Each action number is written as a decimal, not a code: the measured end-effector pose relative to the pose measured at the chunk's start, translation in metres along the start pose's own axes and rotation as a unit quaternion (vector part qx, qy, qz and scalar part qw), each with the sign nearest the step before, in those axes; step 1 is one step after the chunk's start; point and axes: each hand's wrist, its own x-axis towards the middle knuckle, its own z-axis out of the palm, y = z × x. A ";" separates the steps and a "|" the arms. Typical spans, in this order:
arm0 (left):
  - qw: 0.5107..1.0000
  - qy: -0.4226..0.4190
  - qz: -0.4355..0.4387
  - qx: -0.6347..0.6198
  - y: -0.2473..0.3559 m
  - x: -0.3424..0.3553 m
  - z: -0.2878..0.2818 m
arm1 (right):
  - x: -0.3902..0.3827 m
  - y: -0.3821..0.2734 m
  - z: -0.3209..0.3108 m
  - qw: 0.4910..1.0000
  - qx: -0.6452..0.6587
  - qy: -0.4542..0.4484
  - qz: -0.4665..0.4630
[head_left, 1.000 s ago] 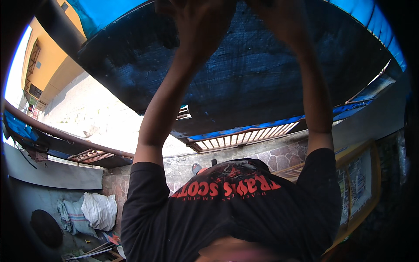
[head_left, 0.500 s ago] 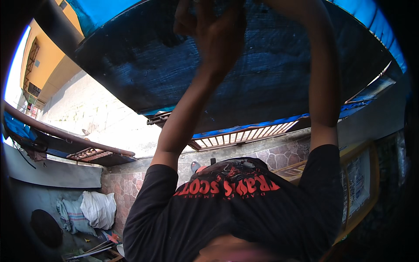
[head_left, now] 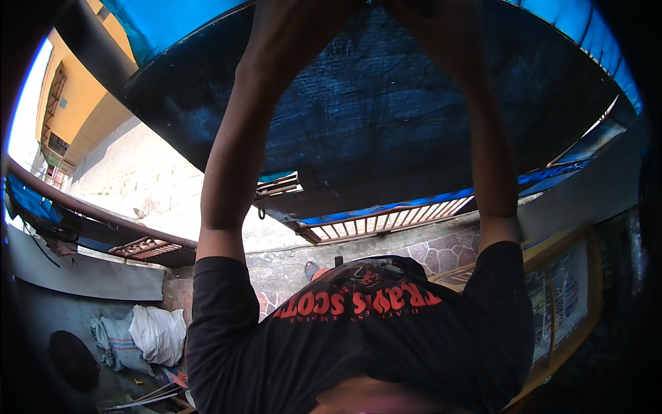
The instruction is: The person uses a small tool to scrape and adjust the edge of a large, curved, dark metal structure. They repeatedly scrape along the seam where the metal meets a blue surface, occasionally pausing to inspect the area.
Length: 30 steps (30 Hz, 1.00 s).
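Both my arms reach up in front of a large dark board (head_left: 386,131) with scuffed, blue-tinged streaks. My left hand (head_left: 293,31) is at the upper edge of the picture, against the board's upper part. My right hand (head_left: 441,34) is level with it, a short way to the right. The fingers of both hands are in deep shadow or cut off by the picture's edge, so what they touch or hold is hidden. Bright blue sheeting (head_left: 172,24) shows beyond the board's upper edge.
Below the board runs a brown barred railing (head_left: 386,222). At the lower left lie a white sack (head_left: 158,334) and a greyish striped sack (head_left: 117,338). A yellow-framed glass case (head_left: 565,297) stands at the right. A sunlit pavement (head_left: 148,172) and an orange building lie beyond.
My left hand has moved up and left, and its fingers have passed out of clear view. My right hand has come lower into the picture and slightly left, nearer the board's middle.
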 end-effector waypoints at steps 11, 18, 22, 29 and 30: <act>0.992 0.099 -0.071 0.042 0.006 -0.031 0.037 | -0.020 0.048 0.054 0.942 -0.128 0.231 -0.208; 0.980 0.096 -0.102 0.141 0.019 -0.049 0.041 | -0.023 0.060 0.050 0.894 -0.173 0.234 -0.342; 0.974 0.163 -0.092 0.131 0.013 -0.050 0.051 | -0.030 0.056 0.047 0.878 -0.210 0.178 -0.393; 0.979 0.109 -0.136 0.105 0.023 -0.049 0.036 | -0.020 0.027 0.028 0.972 -0.002 0.216 -0.089; 0.979 0.118 -0.132 0.104 0.022 -0.050 0.039 | -0.017 0.019 0.023 0.979 -0.006 0.184 -0.091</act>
